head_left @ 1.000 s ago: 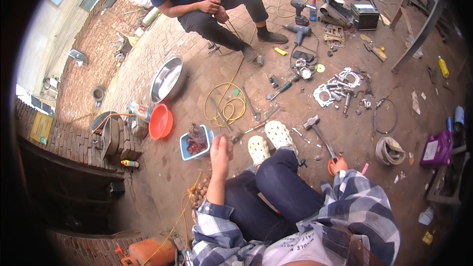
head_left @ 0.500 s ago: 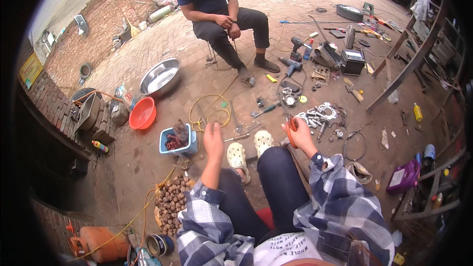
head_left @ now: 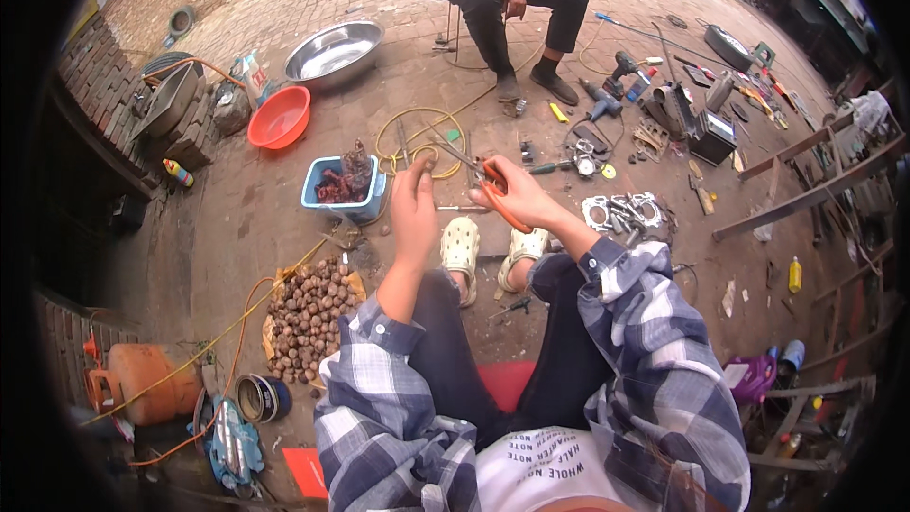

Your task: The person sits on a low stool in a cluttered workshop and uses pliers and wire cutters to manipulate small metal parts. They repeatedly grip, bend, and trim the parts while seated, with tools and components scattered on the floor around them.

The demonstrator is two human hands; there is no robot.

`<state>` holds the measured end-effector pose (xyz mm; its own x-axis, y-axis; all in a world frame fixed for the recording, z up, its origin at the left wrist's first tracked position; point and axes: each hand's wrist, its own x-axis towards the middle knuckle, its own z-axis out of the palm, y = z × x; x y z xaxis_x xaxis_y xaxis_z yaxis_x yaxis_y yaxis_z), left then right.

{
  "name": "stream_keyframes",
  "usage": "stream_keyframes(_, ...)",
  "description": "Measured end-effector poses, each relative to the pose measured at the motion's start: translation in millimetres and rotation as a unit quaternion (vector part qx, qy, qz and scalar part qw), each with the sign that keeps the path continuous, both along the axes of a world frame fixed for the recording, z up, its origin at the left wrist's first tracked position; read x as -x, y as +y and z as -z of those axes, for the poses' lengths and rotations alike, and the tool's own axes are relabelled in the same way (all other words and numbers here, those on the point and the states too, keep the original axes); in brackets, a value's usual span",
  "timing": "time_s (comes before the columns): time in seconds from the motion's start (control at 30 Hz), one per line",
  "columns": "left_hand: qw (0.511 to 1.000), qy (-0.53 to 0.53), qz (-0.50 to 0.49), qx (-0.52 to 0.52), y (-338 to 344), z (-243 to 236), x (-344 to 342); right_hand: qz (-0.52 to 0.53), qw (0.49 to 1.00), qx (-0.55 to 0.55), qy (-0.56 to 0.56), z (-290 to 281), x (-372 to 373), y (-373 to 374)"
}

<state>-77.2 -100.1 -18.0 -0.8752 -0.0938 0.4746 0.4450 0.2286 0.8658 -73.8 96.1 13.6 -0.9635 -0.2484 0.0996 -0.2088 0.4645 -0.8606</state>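
Note:
In my right hand (head_left: 509,192) are long-nosed pliers with orange handles (head_left: 502,209), my fingers wrapped round the grips. Their grey jaws point up and left, toward the fingertips of my left hand (head_left: 413,209). That hand is closed, pinching a small round brown thing that looks like a walnut (head_left: 430,159); most of it is covered by the fingers. Left of my knees lies a heap of walnuts (head_left: 308,322) on an orange-brown sheet. Just beyond my left hand stands a blue basket (head_left: 313,197) with dark reddish-brown pieces inside.
A red basin (head_left: 280,118) and a large steel bowl (head_left: 334,55) stand farther left. Ahead sits another person (head_left: 507,0), hands together. Power drills (head_left: 602,100), a battery (head_left: 713,137) and metal parts (head_left: 626,215) lie to the right. A yellow hose (head_left: 379,142) coils ahead; an orange gas cylinder (head_left: 156,384) lies near left.
My right hand has swung left with the pliers, bringing the jaws close to my left hand. The view has tipped downward, and my feet have shifted slightly apart.

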Motion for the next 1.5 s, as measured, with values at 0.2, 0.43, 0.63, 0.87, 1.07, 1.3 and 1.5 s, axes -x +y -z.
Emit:
stream_keyframes(0.2, 0.999, -0.005, -0.017, -0.037, -3.9, -13.3, -5.1, -0.078, 0.992, -0.088, 0.04, 15.7, -15.0, -3.8)
stream_keyframes(0.43, 0.999, -0.048, -0.003, -0.01, 2.6, -10.4, -0.1, -0.023, 0.997, -0.061, 0.051, 14.3, -10.8, -8.9)
stream_keyframes(0.63, 0.995, -0.093, 0.02, -0.032, 6.2, -11.8, -0.8, -0.022, 0.991, -0.101, 0.086, 13.0, -9.4, -8.4)
stream_keyframes(0.87, 0.989, -0.112, 0.095, -0.015, 7.9, -12.9, -4.7, -0.002, 0.994, -0.084, 0.074, 10.0, -8.8, -5.9)
stream_keyframes(1.07, 0.987, -0.088, 0.134, 0.031, 6.7, -14.5, -10.4, -0.025, 0.993, -0.068, 0.097, 14.1, -7.5, 4.7)
stream_keyframes(1.3, 0.989, -0.044, 0.101, 0.097, 5.7, -15.2, -9.7, -0.029, 0.991, -0.109, 0.075, 2.0, -14.2, 5.3)
stream_keyframes(1.5, 0.989, -0.033, 0.105, 0.094, 5.9, -16.9, -9.7, -0.027, 0.997, -0.064, 0.023, 1.1, -23.7, 0.3)
